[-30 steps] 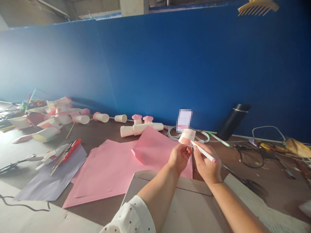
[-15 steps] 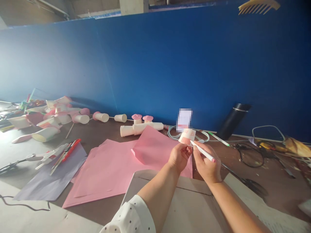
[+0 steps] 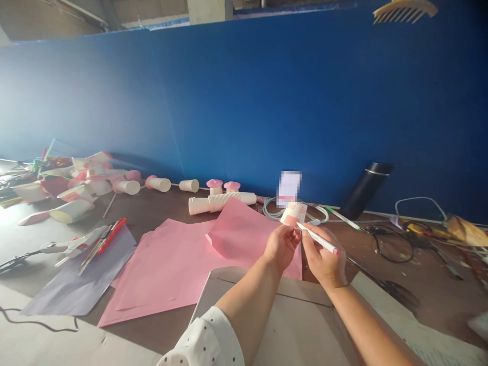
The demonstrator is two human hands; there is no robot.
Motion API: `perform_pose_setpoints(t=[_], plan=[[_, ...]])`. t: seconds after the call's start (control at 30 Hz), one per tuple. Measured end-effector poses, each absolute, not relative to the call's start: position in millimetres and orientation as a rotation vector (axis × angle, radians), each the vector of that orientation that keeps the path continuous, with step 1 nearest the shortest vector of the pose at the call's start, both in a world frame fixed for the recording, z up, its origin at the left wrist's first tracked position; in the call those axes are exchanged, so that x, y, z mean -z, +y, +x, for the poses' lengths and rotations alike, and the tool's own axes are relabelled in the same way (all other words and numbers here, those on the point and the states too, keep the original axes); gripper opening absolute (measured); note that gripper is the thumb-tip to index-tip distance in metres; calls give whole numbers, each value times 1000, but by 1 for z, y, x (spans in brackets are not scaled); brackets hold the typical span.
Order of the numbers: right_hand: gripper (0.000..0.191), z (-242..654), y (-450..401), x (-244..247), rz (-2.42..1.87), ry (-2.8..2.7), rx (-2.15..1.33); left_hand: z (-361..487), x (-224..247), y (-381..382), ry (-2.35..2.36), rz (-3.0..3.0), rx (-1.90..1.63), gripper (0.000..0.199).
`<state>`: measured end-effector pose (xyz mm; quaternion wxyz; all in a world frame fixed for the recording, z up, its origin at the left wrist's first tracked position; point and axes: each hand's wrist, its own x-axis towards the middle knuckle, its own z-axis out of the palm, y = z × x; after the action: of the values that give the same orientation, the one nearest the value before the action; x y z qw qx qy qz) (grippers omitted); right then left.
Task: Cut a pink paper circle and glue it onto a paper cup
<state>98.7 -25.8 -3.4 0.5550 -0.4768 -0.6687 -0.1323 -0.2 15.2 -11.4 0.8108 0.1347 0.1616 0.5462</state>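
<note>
White cup [image 3: 294,214] — in the left hand [image 3: 281,247]

I sit at a dark brown tabletop [image 3: 438,295], washed pale by glare to the left of my landmark, the pink sheets [image 3: 160,279], which lie flat on it in a loose overlap with one corner lifted. Just left of them I have a grey-violet sheet [image 3: 57,297]. Behind them lie a nested stack of white cups [image 3: 200,206] and a single white cup [image 3: 188,186]; behind and left is a heap of cups with pink parts [image 3: 99,183]. Behind and right I see a coiled white cable [image 3: 268,211], a black bottle [image 3: 362,195] and, farther right, tangled black cords [image 3: 392,260].
</note>
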Motion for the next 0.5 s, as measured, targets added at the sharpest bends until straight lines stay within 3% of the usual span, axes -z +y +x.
perform_pose_setpoints(t=[0.5], plan=[[20,100,-26,4,-1147,-1541,364,0,10,14,339,234,-1168,8]])
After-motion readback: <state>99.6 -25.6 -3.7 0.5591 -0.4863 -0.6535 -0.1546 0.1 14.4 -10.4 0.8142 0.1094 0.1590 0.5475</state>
